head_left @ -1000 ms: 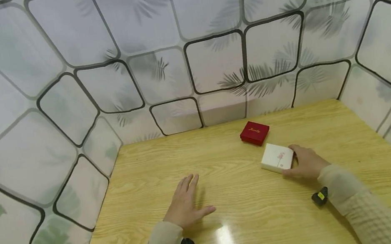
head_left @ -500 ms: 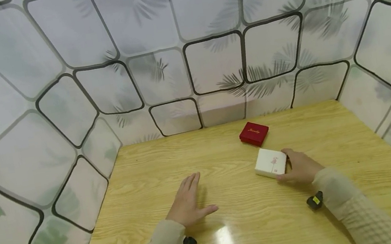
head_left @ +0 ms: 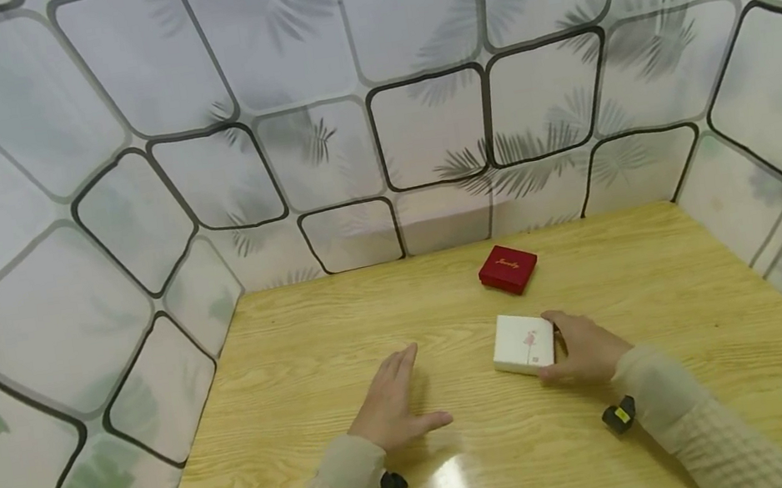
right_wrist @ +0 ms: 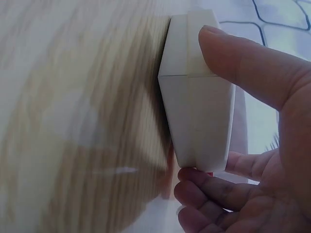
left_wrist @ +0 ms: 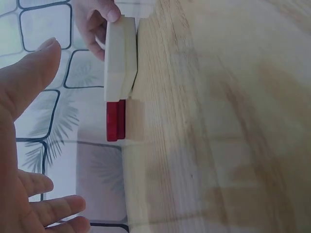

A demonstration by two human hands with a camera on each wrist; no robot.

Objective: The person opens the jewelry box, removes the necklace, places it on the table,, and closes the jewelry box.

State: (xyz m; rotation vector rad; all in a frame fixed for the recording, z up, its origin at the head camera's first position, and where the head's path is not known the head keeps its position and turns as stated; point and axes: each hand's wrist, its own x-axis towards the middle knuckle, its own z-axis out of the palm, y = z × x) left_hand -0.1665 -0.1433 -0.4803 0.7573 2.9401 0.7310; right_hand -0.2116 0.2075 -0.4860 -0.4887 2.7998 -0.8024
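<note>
A small white box (head_left: 521, 341) with a pink flower print on its lid lies flat, close over the wooden table. My right hand (head_left: 582, 346) grips it at its right end, thumb on the near side and fingers on the far side; the right wrist view shows the thumb pressed to the white box (right_wrist: 197, 116). To the left, my left hand (head_left: 395, 403) is held above the table, fingers straight and thumb spread, with nothing in it. Behind the white box sits a dark red box (head_left: 508, 269) with gold lettering, apart from both hands.
The light wooden table (head_left: 312, 323) reaches back to a wall covering (head_left: 434, 128) with dark outlines and leaf prints, which also closes off both sides. A bright reflection lies on the table's near middle.
My right hand has moved the white box left and toward me, away from the red box. My left hand has shifted slightly right, still holding nothing. The red box stays put.
</note>
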